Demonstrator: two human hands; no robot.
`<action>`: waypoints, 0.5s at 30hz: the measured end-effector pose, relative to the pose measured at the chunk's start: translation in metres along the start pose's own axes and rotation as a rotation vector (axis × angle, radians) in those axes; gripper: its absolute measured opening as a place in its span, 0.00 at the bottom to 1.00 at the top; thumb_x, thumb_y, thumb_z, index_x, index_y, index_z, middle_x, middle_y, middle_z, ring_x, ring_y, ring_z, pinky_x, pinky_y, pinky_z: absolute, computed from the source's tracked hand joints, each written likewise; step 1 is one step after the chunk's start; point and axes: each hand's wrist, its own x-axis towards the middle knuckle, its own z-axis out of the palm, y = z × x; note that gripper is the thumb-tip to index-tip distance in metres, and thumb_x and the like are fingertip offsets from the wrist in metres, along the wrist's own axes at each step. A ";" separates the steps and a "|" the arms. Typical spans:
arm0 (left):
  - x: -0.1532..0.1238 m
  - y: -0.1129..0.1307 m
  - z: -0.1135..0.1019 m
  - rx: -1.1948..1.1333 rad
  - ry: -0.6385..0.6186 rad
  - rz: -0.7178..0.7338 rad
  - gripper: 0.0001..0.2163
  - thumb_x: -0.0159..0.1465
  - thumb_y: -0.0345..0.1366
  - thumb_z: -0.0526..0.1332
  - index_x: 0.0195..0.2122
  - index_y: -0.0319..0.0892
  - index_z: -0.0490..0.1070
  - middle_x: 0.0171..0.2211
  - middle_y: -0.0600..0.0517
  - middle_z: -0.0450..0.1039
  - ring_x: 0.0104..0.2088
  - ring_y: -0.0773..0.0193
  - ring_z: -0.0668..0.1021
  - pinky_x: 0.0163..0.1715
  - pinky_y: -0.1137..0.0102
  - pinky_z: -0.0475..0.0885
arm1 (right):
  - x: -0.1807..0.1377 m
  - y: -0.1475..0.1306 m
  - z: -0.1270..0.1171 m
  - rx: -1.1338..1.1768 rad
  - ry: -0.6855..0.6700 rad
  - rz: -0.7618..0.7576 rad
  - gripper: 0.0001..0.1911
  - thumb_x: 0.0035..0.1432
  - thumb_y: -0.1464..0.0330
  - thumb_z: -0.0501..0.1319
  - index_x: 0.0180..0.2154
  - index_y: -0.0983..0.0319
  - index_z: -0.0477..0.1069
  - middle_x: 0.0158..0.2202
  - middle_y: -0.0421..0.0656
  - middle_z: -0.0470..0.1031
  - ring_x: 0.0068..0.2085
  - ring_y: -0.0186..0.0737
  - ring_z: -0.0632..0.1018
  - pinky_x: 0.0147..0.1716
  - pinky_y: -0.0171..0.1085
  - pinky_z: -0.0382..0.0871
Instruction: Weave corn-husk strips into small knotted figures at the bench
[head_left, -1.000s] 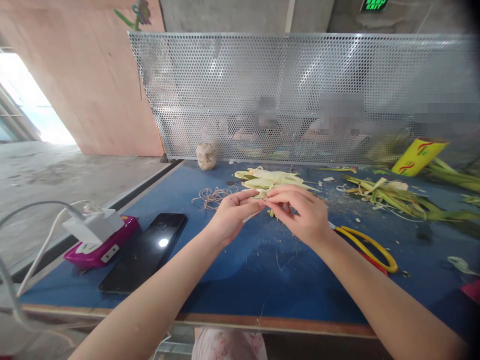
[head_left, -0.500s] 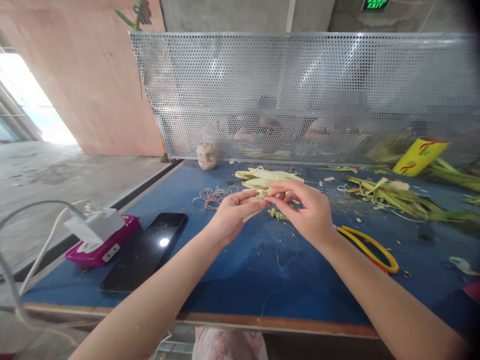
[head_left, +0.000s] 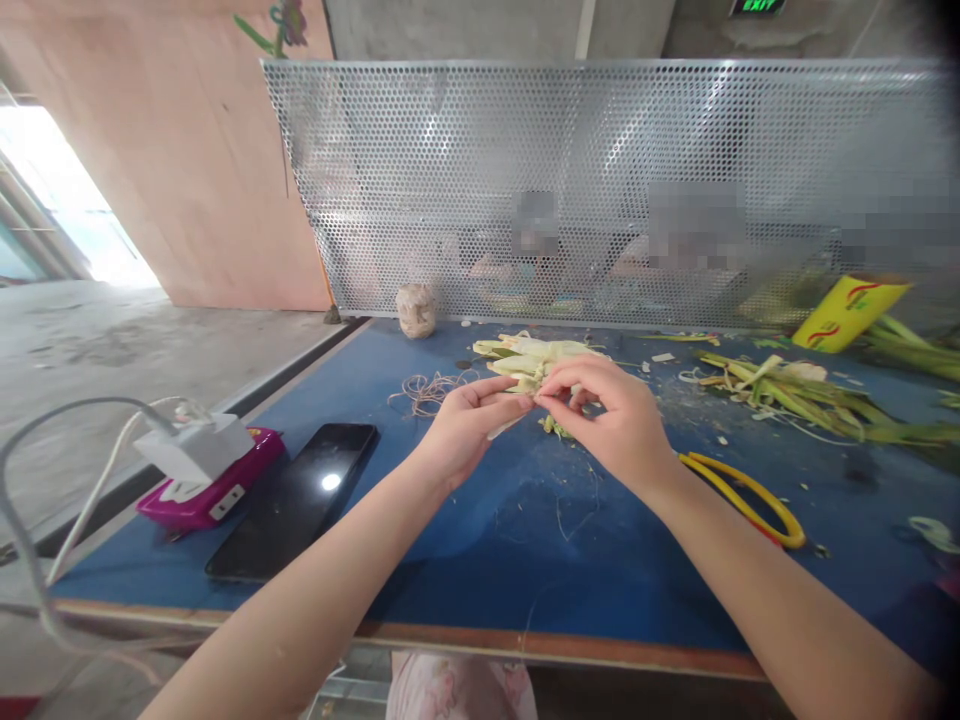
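My left hand (head_left: 466, 432) pinches a small pale-green piece of what looks like corn husk (head_left: 529, 384) between thumb and fingers, above the table's middle. Against its right side, my right hand (head_left: 619, 420) has thumb and forefinger pressed together, their tips touching the piece. How the piece is folded or tied is too small to tell. Just beyond the hands lies a bunch of pale husks (head_left: 536, 347), partly hidden by my fingers. Small green scraps (head_left: 553, 428) rest under my right hand. A loose tangle of brown string (head_left: 426, 394) is left of the husks.
At left are a black phone (head_left: 296, 505) and a purple power strip (head_left: 259, 465) with a white charger (head_left: 199, 448). Yellow-handled pliers or scissors (head_left: 750, 498), green husks (head_left: 817, 400) and a yellow tube (head_left: 851, 312) lie right. A perforated metal screen (head_left: 450, 150) borders the back; people sit behind.
My right thumb and forefinger have drawn closer together at the husk piece. My left hand keeps its pinch, and the view has shifted slightly.
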 end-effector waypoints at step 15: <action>0.002 -0.005 -0.002 0.084 -0.059 0.079 0.14 0.45 0.27 0.69 0.35 0.35 0.73 0.25 0.51 0.78 0.29 0.68 0.77 0.38 0.71 0.68 | -0.006 -0.002 0.007 -0.203 0.015 -0.099 0.08 0.52 0.78 0.55 0.28 0.60 0.62 0.33 0.43 0.73 0.37 0.38 0.75 0.31 0.35 0.71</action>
